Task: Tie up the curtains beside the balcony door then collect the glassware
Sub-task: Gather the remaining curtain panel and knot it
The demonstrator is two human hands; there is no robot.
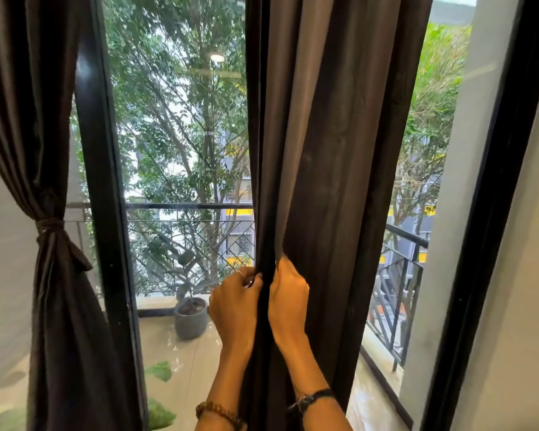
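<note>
Two hands are raised in front of a dark brown curtain (333, 150) that hangs loose in the middle of the view, in front of the glass of the balcony door. The left hand (235, 303) has its fingers curled around the left edge of this curtain and grasps a narrow fold of the cloth; a ring shows on one finger. The right hand (288, 301) is just beside it, on the other side of the same fold, and its fingers are also clenched on the cloth, so both hands hold the curtain at the same height. The left wrist wears a bracelet of brown beads (220, 413), and the right wrist wears a thin black band (313, 398). At the left side of the view a second curtain (53, 150) of the same colour is already gathered and bound with a tie (51, 227) knotted around its middle. Between the two curtains stands the black door frame (101, 181). Through the glass a grey plant pot (191, 318) stands on the wet balcony floor, near the black metal railing (187, 241), and green trees rise behind it. No glassware is visible in this view.
</note>
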